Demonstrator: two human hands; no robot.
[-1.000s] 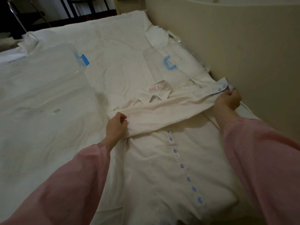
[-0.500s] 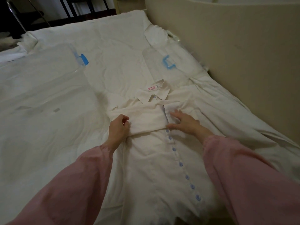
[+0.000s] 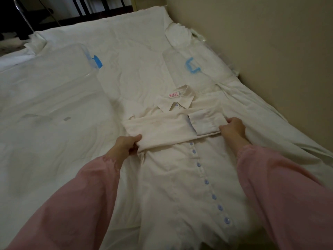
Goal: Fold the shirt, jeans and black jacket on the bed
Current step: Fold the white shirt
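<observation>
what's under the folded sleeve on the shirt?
The shirt chest. Buttons show above and below the folded sleeve; any beneath it are covered. Left hand and right hand grip its ends.

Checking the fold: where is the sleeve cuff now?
Head view: the cuff lies across the chest of the shirt, right of the button row, below the collar, beside the right hand.

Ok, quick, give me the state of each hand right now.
Left hand: pinches the left end of the folded sleeve on the shirt.
Right hand: grips the folded sleeve's right end.
</observation>
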